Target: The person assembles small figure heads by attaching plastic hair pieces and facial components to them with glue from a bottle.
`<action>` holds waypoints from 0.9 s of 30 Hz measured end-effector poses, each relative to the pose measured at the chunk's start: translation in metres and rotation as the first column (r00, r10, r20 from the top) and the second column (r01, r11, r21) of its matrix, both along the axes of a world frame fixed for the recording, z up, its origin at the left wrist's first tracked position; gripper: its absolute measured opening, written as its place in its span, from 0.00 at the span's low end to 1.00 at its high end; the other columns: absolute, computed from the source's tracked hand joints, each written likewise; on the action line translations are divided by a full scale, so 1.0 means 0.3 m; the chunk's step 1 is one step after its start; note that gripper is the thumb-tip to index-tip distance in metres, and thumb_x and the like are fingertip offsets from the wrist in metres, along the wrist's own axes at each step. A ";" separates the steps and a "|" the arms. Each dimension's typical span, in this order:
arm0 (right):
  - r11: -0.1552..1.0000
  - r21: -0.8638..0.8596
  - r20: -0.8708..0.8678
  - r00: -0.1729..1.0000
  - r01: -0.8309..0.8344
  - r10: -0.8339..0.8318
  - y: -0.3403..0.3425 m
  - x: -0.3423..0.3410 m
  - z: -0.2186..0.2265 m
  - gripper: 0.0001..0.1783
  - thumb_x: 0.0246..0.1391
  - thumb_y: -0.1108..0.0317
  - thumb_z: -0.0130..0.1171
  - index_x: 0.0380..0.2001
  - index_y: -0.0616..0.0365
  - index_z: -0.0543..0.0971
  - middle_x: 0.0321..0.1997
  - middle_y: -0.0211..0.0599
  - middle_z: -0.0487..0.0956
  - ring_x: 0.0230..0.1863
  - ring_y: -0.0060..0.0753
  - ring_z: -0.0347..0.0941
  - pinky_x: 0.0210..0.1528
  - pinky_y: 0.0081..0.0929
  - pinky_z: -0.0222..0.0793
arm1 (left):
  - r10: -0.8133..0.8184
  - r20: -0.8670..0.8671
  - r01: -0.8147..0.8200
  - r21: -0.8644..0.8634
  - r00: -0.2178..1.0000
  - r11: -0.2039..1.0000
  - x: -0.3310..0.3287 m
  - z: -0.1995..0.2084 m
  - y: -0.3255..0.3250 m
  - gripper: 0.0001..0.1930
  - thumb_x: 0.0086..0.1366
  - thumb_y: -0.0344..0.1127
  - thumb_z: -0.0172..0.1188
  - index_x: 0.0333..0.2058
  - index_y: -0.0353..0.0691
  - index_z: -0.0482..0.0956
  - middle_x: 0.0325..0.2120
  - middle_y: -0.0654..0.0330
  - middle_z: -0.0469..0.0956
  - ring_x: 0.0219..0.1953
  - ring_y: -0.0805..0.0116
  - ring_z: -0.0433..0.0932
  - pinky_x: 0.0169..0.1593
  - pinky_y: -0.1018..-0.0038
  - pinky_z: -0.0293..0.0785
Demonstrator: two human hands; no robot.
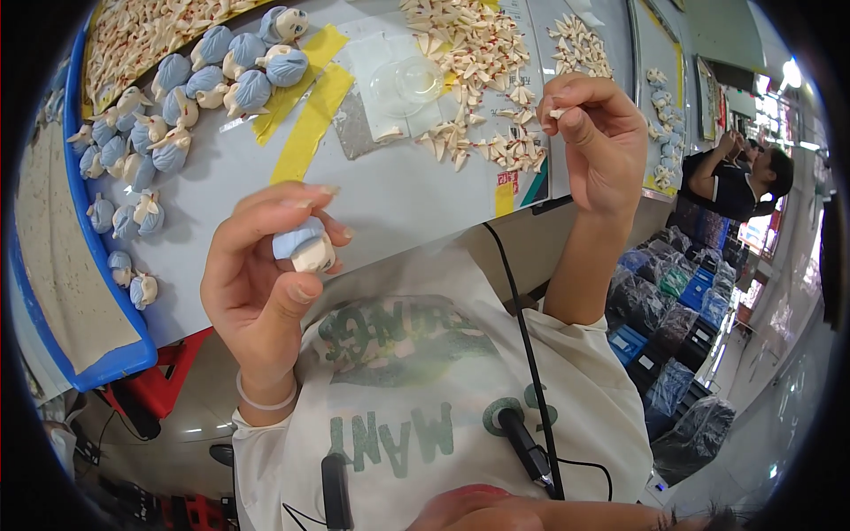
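My left hand [251,279], above the table's front edge, is closed on a small doll head [308,251] with light blue hair and a cream face. Thumb and fingers grip it from the sides. Higher and to the right, my right hand [605,146] pinches a tiny cream pointed piece [557,113] between thumb and fingertips. Beside that hand lies a heap of similar cream pointed pieces [478,66], some with reddish marks. Several more blue-haired doll heads [211,46] stand in groups on the left of the table, many with pointed pieces on their sides.
A clear round dish [418,80] sits on the grey-white table [390,195] near yellow tape strips [310,124]. A blue-rimmed tray [106,367] borders the left side. Right of me are bagged crates [677,319] and another person [739,181]. A black cable [518,319] hangs before my shirt.
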State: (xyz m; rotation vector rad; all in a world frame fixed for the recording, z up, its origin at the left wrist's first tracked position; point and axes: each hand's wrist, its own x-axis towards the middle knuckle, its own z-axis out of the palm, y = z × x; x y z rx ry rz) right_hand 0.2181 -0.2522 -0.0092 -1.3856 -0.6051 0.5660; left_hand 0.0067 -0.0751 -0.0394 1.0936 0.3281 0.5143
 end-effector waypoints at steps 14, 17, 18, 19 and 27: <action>0.971 -0.237 0.361 0.924 -0.038 0.124 0.178 -0.026 0.066 0.06 0.40 0.82 0.58 0.27 0.66 0.76 0.28 0.33 0.75 0.30 0.20 0.70 0.33 0.14 0.66 | -0.055 0.204 0.114 -0.289 0.977 0.951 -0.009 0.004 0.025 0.19 0.55 0.32 0.59 0.43 0.31 0.67 0.39 0.48 0.70 0.34 0.66 0.75 0.34 0.78 0.74; 0.937 -0.345 0.565 0.784 -0.059 0.257 0.216 -0.018 0.091 0.06 0.36 0.81 0.59 0.23 0.65 0.77 0.26 0.33 0.74 0.29 0.22 0.69 0.31 0.16 0.63 | -0.058 -0.036 0.047 -0.244 0.998 0.969 -0.006 0.016 0.026 0.24 0.52 0.48 0.60 0.41 0.37 0.67 0.36 0.52 0.70 0.30 0.68 0.72 0.28 0.81 0.69; 0.903 -0.429 0.659 0.672 -0.035 0.339 0.228 -0.017 0.101 0.06 0.33 0.81 0.60 0.21 0.65 0.77 0.25 0.33 0.73 0.28 0.22 0.68 0.30 0.17 0.62 | -0.063 0.095 0.086 -0.264 0.994 0.961 -0.005 0.000 0.029 0.21 0.53 0.40 0.60 0.41 0.34 0.67 0.37 0.50 0.70 0.33 0.66 0.73 0.33 0.78 0.71; 0.901 -0.433 0.657 0.672 -0.036 0.342 0.243 -0.021 0.107 0.06 0.33 0.81 0.60 0.21 0.65 0.77 0.25 0.33 0.73 0.28 0.22 0.68 0.30 0.17 0.62 | -0.064 0.223 0.126 -0.278 0.973 0.952 -0.006 -0.012 0.033 0.19 0.54 0.32 0.60 0.42 0.30 0.68 0.39 0.48 0.70 0.37 0.64 0.73 0.38 0.75 0.73; 0.819 -0.574 0.703 0.525 0.020 0.480 0.293 -0.031 0.122 0.10 0.27 0.83 0.60 0.20 0.61 0.77 0.25 0.31 0.69 0.28 0.24 0.65 0.30 0.17 0.59 | -0.119 0.261 0.191 -0.275 0.958 0.942 -0.002 -0.031 0.045 0.18 0.53 0.29 0.59 0.41 0.28 0.68 0.40 0.47 0.68 0.43 0.63 0.70 0.43 0.72 0.70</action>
